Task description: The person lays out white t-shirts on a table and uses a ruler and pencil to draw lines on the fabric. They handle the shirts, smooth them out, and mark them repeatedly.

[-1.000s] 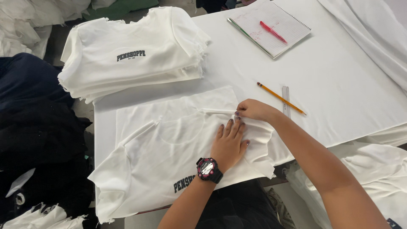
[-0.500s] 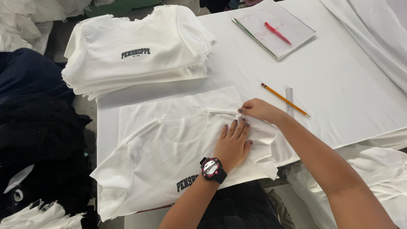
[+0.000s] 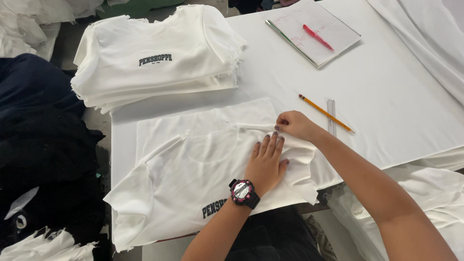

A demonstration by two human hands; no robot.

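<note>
The near edge of the white cotton T-shirt (image 3: 193,179) hangs over the table border, and its lower hem is partly cut off behind the left forearm. The left hand (image 3: 266,162) lies flat on this shirt, fingers stretched out and released, pressing the cloth without gripping; a black wristwatch with pink trim (image 3: 243,192) sits on the wrist. The right hand (image 3: 295,124) is just beside it, on the far right side of the shirt, with fingertips pinched on a fold of the white fabric near the shoulder; the exact part it grasps is hidden under the fingers. The shirt is spread on the near left part of the white table (image 3: 386,96) and shows a small dark printed label near the hem, half covered by the arm.

Far left stands a stack of folded white T-shirts (image 3: 154,53), the top one with a short dark print across the chest. Far right lies an open spiral notebook (image 3: 314,34) with a pink pen (image 3: 317,37) on it. Near the right hand lie a yellow pencil (image 3: 326,113) and a clear plastic ruler (image 3: 331,116), crossing each other. Dark clothes (image 3: 43,145) at the left are hard to make out.
</note>
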